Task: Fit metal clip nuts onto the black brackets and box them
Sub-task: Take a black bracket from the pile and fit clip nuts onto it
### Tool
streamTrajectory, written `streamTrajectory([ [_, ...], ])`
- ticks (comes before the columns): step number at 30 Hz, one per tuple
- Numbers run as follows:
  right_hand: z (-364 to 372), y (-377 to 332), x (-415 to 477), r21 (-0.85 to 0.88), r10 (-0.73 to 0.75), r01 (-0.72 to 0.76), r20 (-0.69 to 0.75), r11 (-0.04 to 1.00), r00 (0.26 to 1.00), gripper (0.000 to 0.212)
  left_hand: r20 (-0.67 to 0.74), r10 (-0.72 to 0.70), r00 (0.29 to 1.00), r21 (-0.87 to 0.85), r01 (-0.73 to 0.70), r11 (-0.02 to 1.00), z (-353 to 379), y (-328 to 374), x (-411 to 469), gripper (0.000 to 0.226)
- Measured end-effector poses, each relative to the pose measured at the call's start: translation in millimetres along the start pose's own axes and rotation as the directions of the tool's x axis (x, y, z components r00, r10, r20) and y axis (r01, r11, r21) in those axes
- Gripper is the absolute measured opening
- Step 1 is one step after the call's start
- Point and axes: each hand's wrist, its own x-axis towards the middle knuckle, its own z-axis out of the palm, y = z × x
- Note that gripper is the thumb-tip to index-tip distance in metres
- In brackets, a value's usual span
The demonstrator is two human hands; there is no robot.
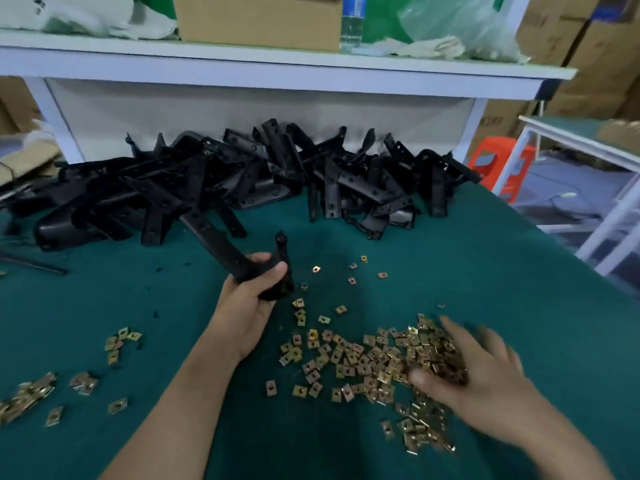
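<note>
Head view: left hand (252, 292) grips one black bracket (221, 244) at its bend, above the table (485, 271) middle. Right hand (485, 379), blurred, fingers spread, rests on the clip nuts (363, 358) near the near edge. Nuts seem small, light, slippery; pinch by the flat sides.

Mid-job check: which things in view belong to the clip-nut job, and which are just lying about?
Job: left hand gripping the held bracket; bracket pile; clip nut heap under the right hand; smaller nut pile.
Lying about: water bottle, plastic bag and gloves on the shelf; orange stool; cardboard box (use unclear).
</note>
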Motion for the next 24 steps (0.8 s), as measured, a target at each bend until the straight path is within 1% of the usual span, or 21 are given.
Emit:
streamTrajectory([
  [1, 8, 9, -5, -0.037, -0.018, 0.018, 0.019, 0.999, 1.0, 0.127, 0.007, 0.011, 1.0, 0.012, -0.011, 1.0, 0, -1, 1, 0.029],
  [2, 19, 13, -9, -0.07, -0.051, 0.051, -0.001, 0.996, 0.999, 0.13, 0.018, 0.021, 1.0, 0.027, -0.022, 0.999, -2, -1, 3, 0.029],
  [5, 41, 7, -9, -0.078, -0.108, 0.099, -0.113, 0.992, 0.988, 0.121, 0.051, 0.036, 0.998, 0.077, -0.04, 0.996, -2, -2, 7, 0.03],
  [8, 49, -3, 4, -0.099, -0.164, 0.146, -0.195, 0.984, 0.967, 0.106, 0.038, 0.051, 0.998, 0.071, -0.053, 0.996, -2, -3, 8, 0.031],
  [11, 53, -22, 22, -0.105, -0.232, 0.213, -0.23, 0.972, 0.945, 0.1, 0.042, 0.058, 0.997, 0.056, -0.061, 0.997, -2, -2, 8, 0.033],
  [15, 53, -53, 47, -0.092, -0.334, 0.321, -0.223, 0.942, 0.916, 0.096, 0.069, 0.062, 0.996, 0.056, -0.066, 0.996, 0, -2, 6, 0.033],
  [17, 53, -66, 55, -0.04, -0.414, 0.416, -0.223, 0.908, 0.882, 0.087, 0.082, 0.058, 0.995, 0.054, -0.063, 0.997, 0, -2, 5, 0.031],
  [19, 48, -73, 62, 0.061, -0.473, 0.497, -0.224, 0.866, 0.852, 0.07, 0.095, 0.053, 0.994, 0.052, -0.058, 0.997, 0, -1, 4, 0.029],
  [21, 37, -75, 70, 0.119, -0.496, 0.53, -0.23, 0.84, 0.837, 0.053, 0.107, 0.043, 0.993, 0.049, -0.049, 0.998, 2, 0, 3, 0.029],
  [22, 31, -77, 76, 0.108, -0.51, 0.539, -0.214, 0.835, 0.833, 0.045, 0.107, 0.042, 0.993, 0.044, -0.047, 0.998, 1, 1, 3, 0.03],
  [24, 18, -86, 85, 0.044, -0.524, 0.534, -0.136, 0.844, 0.84, 0.031, 0.102, 0.036, 0.994, 0.047, -0.041, 0.998, 1, 3, 3, 0.031],
])
